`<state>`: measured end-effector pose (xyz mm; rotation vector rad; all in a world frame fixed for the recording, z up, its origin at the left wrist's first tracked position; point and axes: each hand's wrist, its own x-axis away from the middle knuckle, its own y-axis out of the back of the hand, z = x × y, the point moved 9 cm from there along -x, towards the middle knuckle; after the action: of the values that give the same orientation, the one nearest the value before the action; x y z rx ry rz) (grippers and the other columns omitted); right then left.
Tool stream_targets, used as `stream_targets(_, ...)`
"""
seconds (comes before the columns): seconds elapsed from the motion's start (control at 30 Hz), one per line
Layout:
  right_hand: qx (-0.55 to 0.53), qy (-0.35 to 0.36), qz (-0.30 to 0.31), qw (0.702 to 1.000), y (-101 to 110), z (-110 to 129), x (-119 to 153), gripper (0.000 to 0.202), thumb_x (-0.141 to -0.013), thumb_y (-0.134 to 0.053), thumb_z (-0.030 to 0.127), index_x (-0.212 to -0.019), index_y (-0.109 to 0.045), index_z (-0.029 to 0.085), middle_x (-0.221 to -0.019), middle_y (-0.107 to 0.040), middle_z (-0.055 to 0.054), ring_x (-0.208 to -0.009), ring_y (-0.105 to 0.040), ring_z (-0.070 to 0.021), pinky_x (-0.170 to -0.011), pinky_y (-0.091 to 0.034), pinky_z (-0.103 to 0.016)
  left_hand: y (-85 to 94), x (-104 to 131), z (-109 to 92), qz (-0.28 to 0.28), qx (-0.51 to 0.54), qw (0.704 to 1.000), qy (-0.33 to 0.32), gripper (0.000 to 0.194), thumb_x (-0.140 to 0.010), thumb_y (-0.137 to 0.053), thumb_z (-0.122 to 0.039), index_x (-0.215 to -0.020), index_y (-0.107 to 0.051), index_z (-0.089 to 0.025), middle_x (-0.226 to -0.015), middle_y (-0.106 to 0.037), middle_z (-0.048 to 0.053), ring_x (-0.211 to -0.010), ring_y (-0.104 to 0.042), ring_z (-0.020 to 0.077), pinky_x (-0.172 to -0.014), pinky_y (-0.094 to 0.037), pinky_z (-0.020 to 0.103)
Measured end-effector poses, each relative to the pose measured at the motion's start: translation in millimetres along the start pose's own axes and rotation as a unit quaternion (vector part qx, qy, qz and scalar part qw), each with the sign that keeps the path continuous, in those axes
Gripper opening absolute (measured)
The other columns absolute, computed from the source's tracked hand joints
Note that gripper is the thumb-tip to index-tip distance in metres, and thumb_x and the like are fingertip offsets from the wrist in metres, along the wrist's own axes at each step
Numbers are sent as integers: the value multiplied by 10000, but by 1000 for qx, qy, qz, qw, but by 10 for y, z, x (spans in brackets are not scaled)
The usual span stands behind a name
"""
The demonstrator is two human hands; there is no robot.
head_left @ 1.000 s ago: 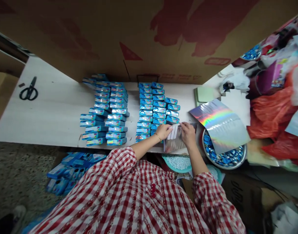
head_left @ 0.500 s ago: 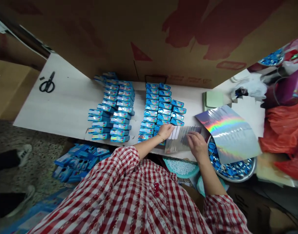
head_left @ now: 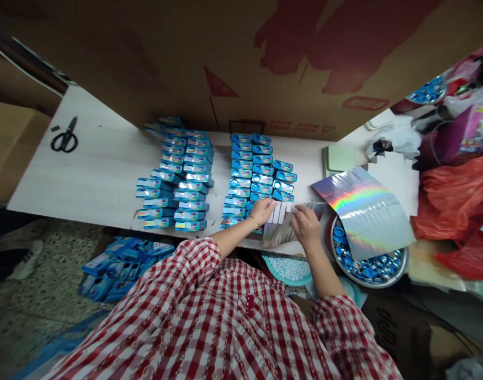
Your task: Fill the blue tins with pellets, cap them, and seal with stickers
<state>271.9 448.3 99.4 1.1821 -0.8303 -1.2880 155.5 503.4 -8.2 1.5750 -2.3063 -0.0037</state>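
Observation:
My left hand (head_left: 263,211), with a thin bracelet at the wrist, is closed in a pinch at the ends of several narrow white strips (head_left: 280,212). The strips lie side by side over a shiny silver sheet (head_left: 281,236) at the table's front edge. My right hand (head_left: 307,226) is at the strips' right side, its thumb and forefinger pinched on the edge of a white strip (head_left: 292,207). Part of the silver sheet is hidden beneath this hand. Just beyond my hands stand rows of small blue boxes (head_left: 261,178).
More blue boxes (head_left: 192,195) stand in columns to the left, near scissors (head_left: 65,138). A large carton (head_left: 178,63) rises behind. To the right, a rainbow-silver sheet (head_left: 364,211) overlaps a metal bowl (head_left: 402,266) of blue-and-silver pieces. A teal basin (head_left: 271,266) of white bits sits below the edge.
My right hand has moved left, from the middle of the silver sheet to the white strips. Another strip now shows beside the others. My left hand stays at the strips.

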Motion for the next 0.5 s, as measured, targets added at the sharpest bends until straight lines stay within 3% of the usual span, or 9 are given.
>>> stream_targets(0.13, -85, -47, 29, 995, 579, 172, -45, 147, -831, -470, 259, -794, -595, 191, -881, -621, -63, -820, -572, -169, -720, -468, -300, 80, 6, -81, -7, -58, 998, -23, 214, -827, -480, -236, -882, -680, -182, -876, -694, 39, -868, -625, 176, -805, -457, 282)
stream_targets(0.2, -159, -110, 32, 981, 699, 156, -116, 131, -793, -507, 281, -756, -593, 190, -789, -607, -31, -702, -558, -138, -607, -453, -256, 168, 41, -133, -31, -24, 999, -37, 216, -794, -536, -211, -963, -668, -183, -1010, -679, 57, -979, -604, 186, -875, -444, 299)
stream_targets(0.3, -278, -221, 42, 934, 524, 76, -238, 174, -729, -570, 343, -714, -605, 174, -617, -564, 6, -545, -498, -106, -497, -395, -225, 351, 161, -162, -67, 106, 991, -37, 266, -836, -501, -290, -1020, -650, -168, -1093, -653, 80, -1057, -574, 174, -924, -430, 305)
stream_targets(0.4, -389, -315, 40, 865, 147, 69, -326, 258, -666, -628, 409, -693, -607, 154, -525, -530, 22, -466, -455, -86, -439, -352, -207, 451, 309, -94, -41, 262, 964, 4, 401, -893, -366, -401, -1057, -633, -151, -1006, -677, 85, -940, -619, 149, -844, -472, 289)
stream_targets(0.5, -461, -357, 46, 811, -218, 205, -399, 305, -591, -680, 432, -673, -607, 148, -561, -567, 4, -471, -478, -90, -413, -340, -199, 631, 421, 21, -48, 317, 947, 27, 391, -761, -600, -368, -1068, -621, -127, -891, -685, 64, -795, -624, 132, -769, -482, 266)
